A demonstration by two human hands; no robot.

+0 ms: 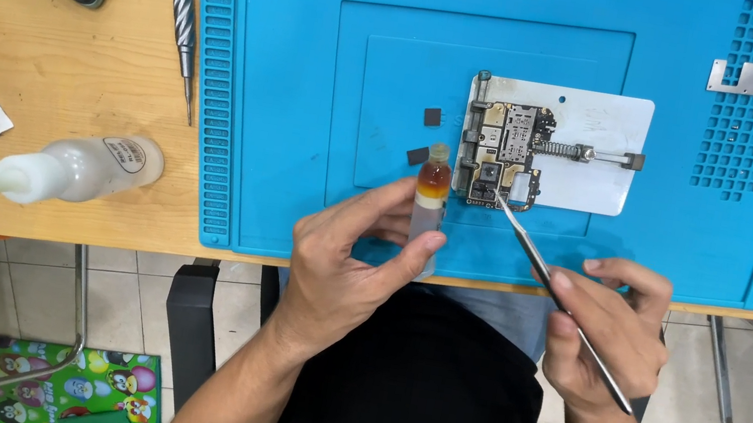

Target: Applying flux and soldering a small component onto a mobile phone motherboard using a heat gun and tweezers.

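1. Pinching a small clear vial with amber liquid near its top [430, 200], the left hand [343, 262] has thumb and fingers closed round the lower body; vial upright, over the near edge of the blue silicone work mat [267, 74].
2. Right hand [610, 324] is closed pen-style on a thin steel probe [548, 274]; its tip rests on the dark circuit board [504, 156].
3. Board sits clamped in a white metal holder plate [601, 126] with a spring bar, mid-mat.
4. Handling judgement: vial looks light, smooth, likely slippery and breakable; best held low on the body, kept upright. Board is stiff but fragile; touch only at edges.
5. Further out: two dark square chips [426, 135] beside the holder; screwdriver [183, 5] and white squeeze bottle [76, 169] on the wooden table [45, 79].
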